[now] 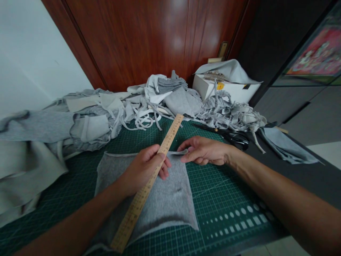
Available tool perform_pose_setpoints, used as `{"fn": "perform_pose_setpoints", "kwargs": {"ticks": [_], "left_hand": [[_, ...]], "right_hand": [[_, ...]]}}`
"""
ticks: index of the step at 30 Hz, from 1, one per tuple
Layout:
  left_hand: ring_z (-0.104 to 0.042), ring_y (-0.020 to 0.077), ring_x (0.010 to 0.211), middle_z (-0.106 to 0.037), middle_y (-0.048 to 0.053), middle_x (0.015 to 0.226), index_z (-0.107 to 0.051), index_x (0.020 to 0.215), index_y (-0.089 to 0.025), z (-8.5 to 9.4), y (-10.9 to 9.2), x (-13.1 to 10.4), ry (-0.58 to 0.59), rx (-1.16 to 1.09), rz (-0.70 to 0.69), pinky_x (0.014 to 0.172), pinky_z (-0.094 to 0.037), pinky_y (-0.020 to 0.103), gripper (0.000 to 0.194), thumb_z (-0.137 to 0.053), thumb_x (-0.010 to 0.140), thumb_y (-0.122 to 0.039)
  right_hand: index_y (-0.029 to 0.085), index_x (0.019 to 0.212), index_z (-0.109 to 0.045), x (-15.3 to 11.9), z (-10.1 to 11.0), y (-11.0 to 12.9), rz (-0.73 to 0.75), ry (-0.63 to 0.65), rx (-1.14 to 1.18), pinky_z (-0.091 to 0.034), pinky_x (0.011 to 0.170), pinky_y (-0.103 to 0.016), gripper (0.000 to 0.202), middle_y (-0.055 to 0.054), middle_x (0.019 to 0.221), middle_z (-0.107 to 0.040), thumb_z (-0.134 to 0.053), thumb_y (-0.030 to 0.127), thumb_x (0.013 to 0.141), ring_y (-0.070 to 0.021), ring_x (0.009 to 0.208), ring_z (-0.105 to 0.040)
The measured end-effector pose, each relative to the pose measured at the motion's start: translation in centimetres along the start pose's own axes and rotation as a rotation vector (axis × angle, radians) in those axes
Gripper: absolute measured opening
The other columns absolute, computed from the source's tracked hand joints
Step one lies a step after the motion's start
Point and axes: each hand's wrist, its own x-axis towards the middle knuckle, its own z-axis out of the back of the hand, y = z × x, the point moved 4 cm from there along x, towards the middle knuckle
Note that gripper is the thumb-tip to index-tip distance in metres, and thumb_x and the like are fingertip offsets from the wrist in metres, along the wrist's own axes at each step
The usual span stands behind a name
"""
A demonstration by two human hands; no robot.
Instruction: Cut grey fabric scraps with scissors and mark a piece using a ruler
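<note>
A piece of grey fabric (170,199) lies on the green cutting mat (221,192), its upper edge rolled or folded. My left hand (146,165) is closed around a wooden ruler (138,202), which slants across the fabric from lower left to upper right. Some of its fingers show to the right of the ruler, over the cloth. At the fabric's upper right corner, my right hand (202,151) pinches the edge between thumb and index finger.
Heaps of grey and white fabric scraps (93,121) line the mat's back and left. Black scissors (234,138) lie beyond my right hand. A white box (231,90) stands at the back right, near folded grey cloth (290,145).
</note>
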Motion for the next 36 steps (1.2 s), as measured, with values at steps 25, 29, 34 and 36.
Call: {"fn": "perform_pose_setpoints", "kwargs": {"ticks": [25,29,34,36], "left_hand": [[-0.055,0.0154,0.068,-0.054,0.000,0.068,-0.051,0.056,-0.021,-0.9,-0.4,-0.5,-0.209,0.487,-0.244,0.066,-0.038,0.032,0.035,-0.053,0.090,-0.029],[-0.051,0.0153,0.064,-0.050,-0.002,0.064,-0.047,0.056,-0.022,-0.7,-0.5,-0.5,-0.266,0.509,-0.221,0.064,-0.035,0.032,0.030,-0.055,0.085,-0.025],[-0.058,0.0171,0.073,-0.059,0.001,0.070,-0.049,0.053,-0.021,-1.0,-0.7,0.0,-0.221,0.440,-0.260,0.068,-0.039,0.033,0.026,-0.053,0.078,-0.018],[-0.063,0.0190,0.081,-0.065,0.003,0.075,-0.049,0.051,-0.021,-1.1,-0.7,0.2,-0.212,0.426,-0.278,0.072,-0.041,0.033,0.026,-0.053,0.077,-0.018]], "right_hand": [[0.017,0.092,-0.074,-3.8,-1.4,1.2,0.453,-0.551,-1.048,-0.037,0.061,-0.029,0.017,-0.002,0.073,-0.071,-0.062,0.021,0.103,-0.0154,0.060,-0.059],[0.015,0.124,-0.070,-6.1,-5.5,-1.1,0.592,-0.268,-1.212,-0.041,0.064,-0.032,0.036,-0.007,0.092,-0.077,-0.061,0.044,0.106,-0.0207,0.072,-0.068],[0.005,0.146,-0.054,-6.4,-7.3,-3.0,0.474,-0.334,-1.174,-0.044,0.063,-0.037,0.072,-0.015,0.094,-0.078,-0.058,0.061,0.103,-0.0286,0.074,-0.072],[0.000,0.152,-0.045,-5.8,-5.9,-2.4,0.326,-0.477,-1.007,-0.043,0.059,-0.036,0.079,-0.013,0.085,-0.077,-0.061,0.058,0.101,-0.0272,0.066,-0.069]]}}
